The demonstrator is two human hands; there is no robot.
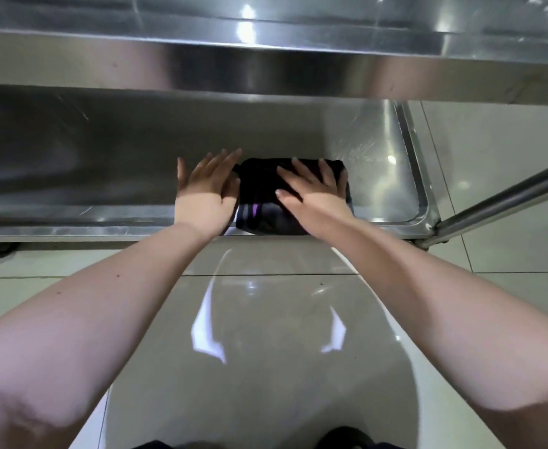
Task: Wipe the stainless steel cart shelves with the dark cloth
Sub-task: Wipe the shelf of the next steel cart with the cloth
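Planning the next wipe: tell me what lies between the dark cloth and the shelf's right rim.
Only bare steel shelf, seen in the head view, between dark cloth and right rim.

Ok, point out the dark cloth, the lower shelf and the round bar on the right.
dark cloth (257, 189): head view, bare black fabric on its left half.
lower shelf (104, 163): head view, bare steel left of the cloth.
round bar (509, 198): head view, middle of the tube.

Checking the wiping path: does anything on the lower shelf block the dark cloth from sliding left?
Only the left hand, lying flat at the left edge of the dark cloth. Beyond it, the lower shelf shows no object.
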